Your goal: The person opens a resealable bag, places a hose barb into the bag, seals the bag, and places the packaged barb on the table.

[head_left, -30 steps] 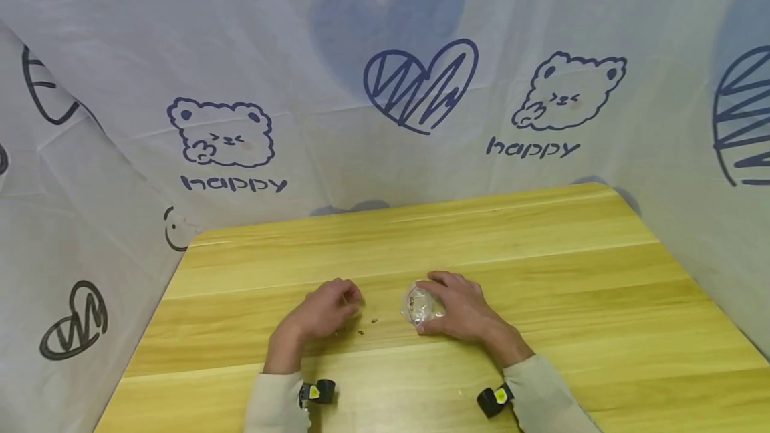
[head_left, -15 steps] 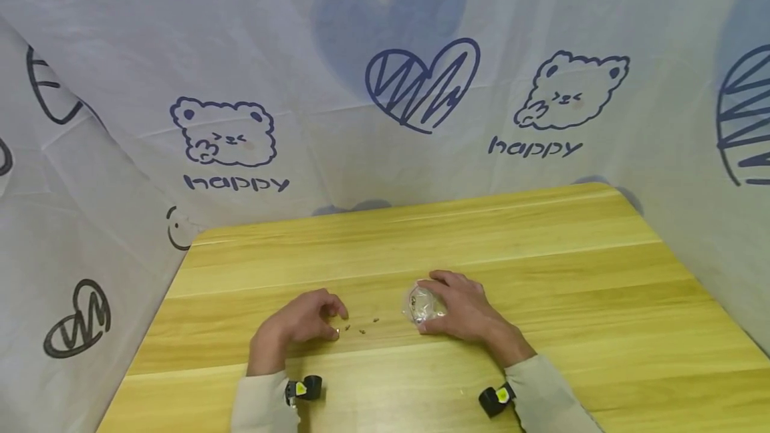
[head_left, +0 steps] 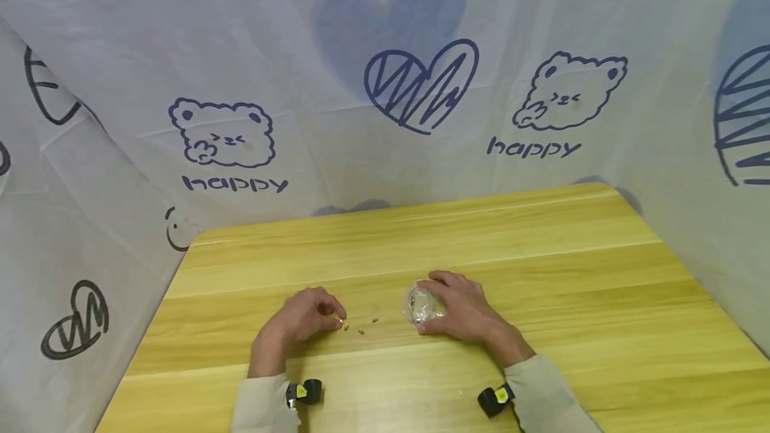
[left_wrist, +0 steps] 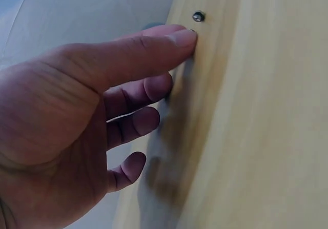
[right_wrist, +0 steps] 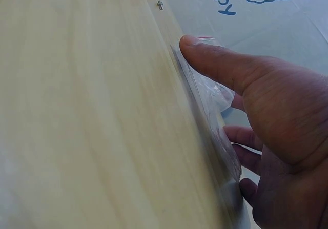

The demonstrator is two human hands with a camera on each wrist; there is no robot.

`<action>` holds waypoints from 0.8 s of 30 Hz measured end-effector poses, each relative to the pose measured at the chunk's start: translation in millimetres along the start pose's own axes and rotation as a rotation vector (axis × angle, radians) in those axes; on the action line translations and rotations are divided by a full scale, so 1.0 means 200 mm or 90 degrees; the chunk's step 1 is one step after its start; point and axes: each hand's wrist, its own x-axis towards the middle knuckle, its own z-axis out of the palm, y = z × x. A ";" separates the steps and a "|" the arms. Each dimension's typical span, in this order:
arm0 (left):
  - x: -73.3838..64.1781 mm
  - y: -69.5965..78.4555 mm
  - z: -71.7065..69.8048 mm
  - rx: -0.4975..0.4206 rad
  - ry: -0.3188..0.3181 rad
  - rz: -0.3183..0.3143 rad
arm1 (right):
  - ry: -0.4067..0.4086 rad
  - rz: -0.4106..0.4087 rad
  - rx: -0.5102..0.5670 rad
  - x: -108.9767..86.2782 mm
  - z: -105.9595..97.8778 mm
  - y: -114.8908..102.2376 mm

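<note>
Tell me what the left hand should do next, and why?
Maybe the left hand should carry its small metal piece to the clear plastic bag, since it pinches that piece and the right hand holds the bag close by.

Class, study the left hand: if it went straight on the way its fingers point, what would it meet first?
Probably the nearest loose screw, on the table just beyond the left hand's fingertips; depth is unclear, so it might pass slightly above.

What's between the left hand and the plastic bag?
Three small metal parts lie on the table between the left hand and the clear plastic bag; the head view shows them.
</note>
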 end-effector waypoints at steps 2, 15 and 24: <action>-0.01 0.00 0.00 -0.002 0.005 -0.002 | -0.002 0.000 -0.001 0.00 0.00 0.00; -0.03 -0.01 0.06 0.099 0.033 0.085 | -0.001 0.014 0.004 -0.01 -0.01 -0.01; 0.00 0.07 0.09 -0.019 0.075 0.111 | 0.002 0.013 -0.001 -0.01 0.00 -0.01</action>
